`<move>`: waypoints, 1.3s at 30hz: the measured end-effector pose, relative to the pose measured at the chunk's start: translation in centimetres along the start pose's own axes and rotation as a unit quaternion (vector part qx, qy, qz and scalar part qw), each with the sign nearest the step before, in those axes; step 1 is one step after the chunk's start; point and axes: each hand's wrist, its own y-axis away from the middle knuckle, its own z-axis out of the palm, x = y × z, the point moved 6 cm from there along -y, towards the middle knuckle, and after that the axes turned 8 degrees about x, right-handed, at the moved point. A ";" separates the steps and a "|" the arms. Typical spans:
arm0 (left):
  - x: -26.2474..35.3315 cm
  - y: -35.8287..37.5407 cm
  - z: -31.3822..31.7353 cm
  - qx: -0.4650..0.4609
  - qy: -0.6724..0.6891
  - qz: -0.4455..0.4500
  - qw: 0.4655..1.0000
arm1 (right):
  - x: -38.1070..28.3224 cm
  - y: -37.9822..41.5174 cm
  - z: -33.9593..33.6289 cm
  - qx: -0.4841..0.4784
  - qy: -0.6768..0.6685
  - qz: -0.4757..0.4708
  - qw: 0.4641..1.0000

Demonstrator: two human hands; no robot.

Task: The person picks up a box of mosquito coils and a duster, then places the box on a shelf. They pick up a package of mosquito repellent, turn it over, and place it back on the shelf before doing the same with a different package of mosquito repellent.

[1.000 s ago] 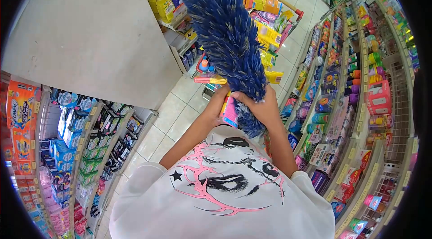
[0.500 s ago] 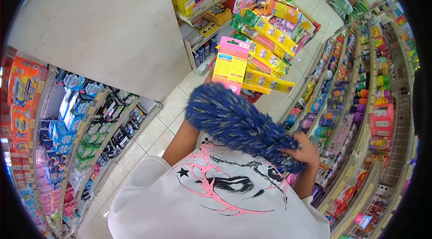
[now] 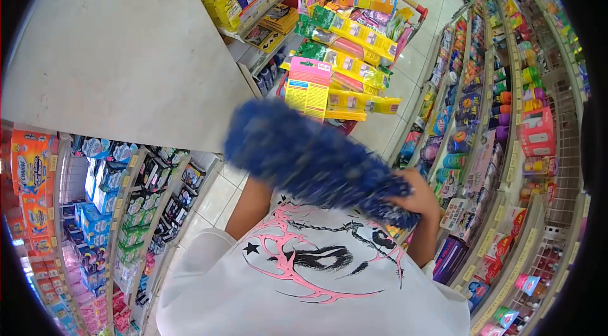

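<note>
My right hand is closed around the right end of a fluffy blue duster. The duster slants across in front of my chest, its thick left end blurred by motion. My left forearm runs up behind the duster, which hides that hand. Just above the duster stands a pink and yellow package, its lower end covered. It lines up with my left forearm and appears held from below, though the fingers do not show. Behind it lies a heap of yellow and green packets.
The heap fills a red shopping cart. Stocked shelves curve along the right and the lower left. A large pale panel covers the upper left. Bottles stand on a shelf beside the cart, on a tiled floor.
The duster has swung left and blurred, with my right hand moving left too. The view has shifted, and the pink and yellow package sits slightly lower against the heap.
</note>
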 end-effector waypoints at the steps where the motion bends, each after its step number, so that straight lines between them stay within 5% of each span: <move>1: 0.0 0.1 0.1 -0.002 -0.102 0.043 0.994 | -0.8 -0.9 0.1 0.004 -0.003 0.005 1.000; 4: -0.9 0.6 0.7 -0.007 -0.396 0.161 0.904 | -0.2 -3.0 1.3 -0.096 -0.043 0.090 0.990; 6: -1.6 0.8 1.6 -0.019 -0.570 0.228 0.789 | 0.1 -4.7 -0.2 0.043 -0.012 -0.025 0.999; 9: -2.1 0.7 2.1 -0.088 -0.615 0.253 0.742 | 2.8 -6.4 -1.7 0.142 0.053 0.078 0.985; 15: 0.1 1.3 2.1 -0.081 -0.576 0.338 0.739 | 4.6 -12.7 -5.7 0.305 -0.033 0.053 0.950; 19: -0.1 2.0 3.3 -0.105 -0.507 0.345 0.783 | 8.0 -18.0 -5.9 0.288 0.153 -0.005 0.945; 26: -0.8 2.6 3.9 -0.062 -0.519 0.466 0.714 | 9.9 -26.8 -0.5 0.125 0.287 -0.048 0.949; 28: -0.6 2.3 3.6 -0.105 -0.519 0.445 0.722 | 12.4 -27.9 1.7 0.136 0.278 -0.061 0.949; 31: -1.5 2.4 3.6 -0.060 -0.475 0.531 0.699 | 13.9 -27.8 3.3 0.160 0.275 -0.088 0.944; 39: 0.0 1.3 3.3 -0.018 -0.501 0.515 0.695 | 11.6 -25.9 2.8 0.183 0.273 -0.030 0.944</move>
